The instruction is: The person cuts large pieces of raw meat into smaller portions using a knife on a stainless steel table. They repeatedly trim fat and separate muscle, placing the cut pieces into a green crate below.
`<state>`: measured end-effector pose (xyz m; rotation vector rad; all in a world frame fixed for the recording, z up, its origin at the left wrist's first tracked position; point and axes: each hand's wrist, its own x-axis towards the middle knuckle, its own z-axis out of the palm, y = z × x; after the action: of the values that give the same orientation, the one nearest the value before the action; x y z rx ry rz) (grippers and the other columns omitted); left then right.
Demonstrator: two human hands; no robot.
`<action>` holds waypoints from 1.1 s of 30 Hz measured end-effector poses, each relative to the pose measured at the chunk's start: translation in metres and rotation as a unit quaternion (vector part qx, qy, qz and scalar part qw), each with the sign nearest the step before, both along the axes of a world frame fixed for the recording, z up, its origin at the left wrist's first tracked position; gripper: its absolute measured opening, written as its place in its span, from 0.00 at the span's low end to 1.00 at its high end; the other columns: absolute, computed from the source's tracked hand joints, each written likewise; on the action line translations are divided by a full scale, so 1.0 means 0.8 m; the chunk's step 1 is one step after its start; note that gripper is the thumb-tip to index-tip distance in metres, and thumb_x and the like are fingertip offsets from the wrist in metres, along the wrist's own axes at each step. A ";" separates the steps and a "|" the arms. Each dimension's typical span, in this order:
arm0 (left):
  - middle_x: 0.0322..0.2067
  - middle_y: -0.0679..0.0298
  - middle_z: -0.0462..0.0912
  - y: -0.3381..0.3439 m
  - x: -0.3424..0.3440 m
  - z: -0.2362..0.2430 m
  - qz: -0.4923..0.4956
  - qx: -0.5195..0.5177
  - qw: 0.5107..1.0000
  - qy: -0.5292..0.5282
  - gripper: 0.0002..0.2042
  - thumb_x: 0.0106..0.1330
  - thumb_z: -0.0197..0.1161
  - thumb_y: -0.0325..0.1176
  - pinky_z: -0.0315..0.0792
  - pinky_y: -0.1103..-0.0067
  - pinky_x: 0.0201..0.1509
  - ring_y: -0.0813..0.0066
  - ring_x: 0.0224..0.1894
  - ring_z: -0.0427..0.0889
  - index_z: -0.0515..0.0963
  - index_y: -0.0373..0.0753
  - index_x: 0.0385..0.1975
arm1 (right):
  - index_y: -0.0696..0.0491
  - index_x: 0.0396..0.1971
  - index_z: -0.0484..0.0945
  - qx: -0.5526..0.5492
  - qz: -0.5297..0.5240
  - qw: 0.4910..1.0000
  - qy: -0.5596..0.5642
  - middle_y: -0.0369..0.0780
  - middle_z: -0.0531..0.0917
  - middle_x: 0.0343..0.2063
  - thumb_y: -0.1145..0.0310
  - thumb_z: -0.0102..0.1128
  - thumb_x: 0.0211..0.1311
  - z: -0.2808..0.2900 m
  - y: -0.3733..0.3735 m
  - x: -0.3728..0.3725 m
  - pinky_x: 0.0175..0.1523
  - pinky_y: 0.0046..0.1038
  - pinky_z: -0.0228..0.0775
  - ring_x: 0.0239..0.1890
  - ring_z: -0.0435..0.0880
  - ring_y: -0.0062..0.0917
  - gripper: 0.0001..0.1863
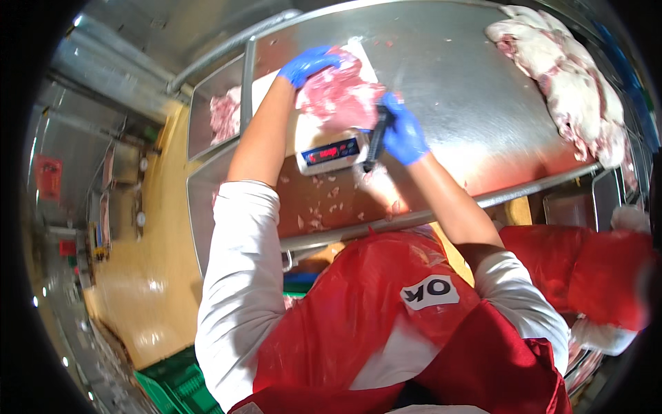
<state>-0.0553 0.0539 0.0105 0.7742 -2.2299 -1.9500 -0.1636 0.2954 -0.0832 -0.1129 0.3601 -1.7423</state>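
Observation:
A large piece of raw pink meat [338,93] lies over the platform of a small white digital scale [301,164], whose red-lit display faces me. At the meat's far left edge, my left hand [308,65], in a blue glove, grips it with curled fingers. My right hand [405,131], also blue-gloved, is closed round the black handle of what looks like a knife [376,141], close to the meat's right edge. Its blade cannot be made out. Below the handle, a pale, blurred piece of meat [380,186] rests on the steel table.
Several large pale cuts of meat [569,83] are heaped at the steel table's [441,55] right end. More meat pieces [225,116] lie beyond a divider on the left. Small scraps [317,214] dot the near surface. A person in a red apron [579,269] stands close on my right. A green crate [176,383] is on the floor.

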 end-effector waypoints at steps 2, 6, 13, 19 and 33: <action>0.55 0.62 0.80 -0.051 0.037 -0.050 0.046 -0.201 0.978 0.023 0.27 0.62 0.65 0.40 0.69 0.76 0.64 0.74 0.56 0.77 0.74 0.36 0.60 | 0.54 0.41 0.75 0.023 0.011 1.000 -0.001 0.39 0.79 0.37 0.65 0.58 0.70 -0.012 -0.052 0.054 0.52 0.39 0.80 0.37 0.81 0.28 0.09; 0.53 0.60 0.81 -0.095 0.054 -0.099 0.085 -0.077 0.992 0.046 0.27 0.60 0.65 0.39 0.72 0.77 0.59 0.71 0.52 0.79 0.75 0.39 0.61 | 0.51 0.42 0.75 0.077 -0.014 0.984 0.158 0.36 0.79 0.34 0.60 0.53 0.73 -0.019 -0.061 0.080 0.46 0.36 0.83 0.35 0.81 0.24 0.10; 0.43 0.62 0.85 -0.091 0.173 -0.052 0.215 -0.319 0.916 0.115 0.19 0.65 0.67 0.36 0.76 0.79 0.51 0.77 0.42 0.82 0.79 0.39 0.56 | 0.58 0.53 0.73 0.194 -0.017 0.942 0.274 0.41 0.80 0.40 0.62 0.50 0.73 -0.016 0.096 0.066 0.46 0.36 0.82 0.39 0.82 0.28 0.17; 0.49 0.62 0.83 -0.117 0.293 -0.052 0.227 -0.285 0.927 0.090 0.21 0.66 0.66 0.36 0.71 0.75 0.59 0.74 0.54 0.77 0.76 0.37 0.58 | 0.58 0.53 0.73 0.220 -0.080 0.917 0.324 0.48 0.77 0.57 0.54 0.54 0.72 -0.025 0.152 0.007 0.57 0.44 0.72 0.56 0.77 0.38 0.22; 0.66 0.49 0.62 0.059 0.179 -0.080 0.329 -0.024 0.944 0.021 0.48 0.58 0.71 0.53 0.77 0.60 0.48 0.50 0.64 0.66 0.48 0.48 0.74 | 0.59 0.44 0.79 0.072 -0.039 0.785 0.614 0.36 0.82 0.37 0.61 0.53 0.73 -0.018 -0.059 -0.077 0.48 0.24 0.71 0.38 0.77 0.18 0.15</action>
<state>0.0880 0.1009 -0.0538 1.2494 -1.6677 -1.5519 -0.2251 0.2481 -0.0974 -1.1647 1.4500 -1.4867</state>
